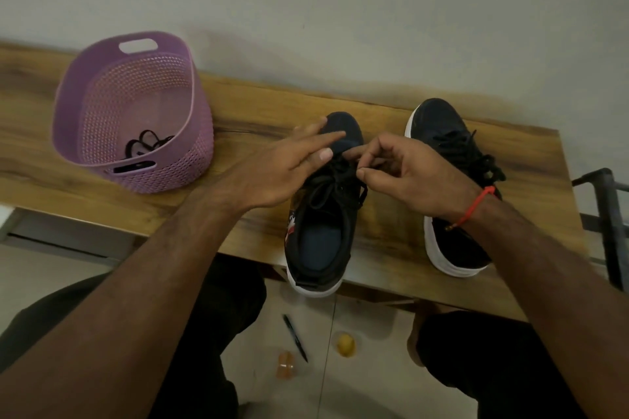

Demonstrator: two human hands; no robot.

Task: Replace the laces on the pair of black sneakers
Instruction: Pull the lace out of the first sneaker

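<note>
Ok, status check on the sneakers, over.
Right hand pinching the lace on the left sneaker. Left hand flat on its toe. Right sneaker laced, untouched. Nothing blocking.

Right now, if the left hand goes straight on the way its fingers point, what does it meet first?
The left hand points along the near sneaker toward its toe; it would probably slide over that, then reach the wall. Depth is unclear.
</note>
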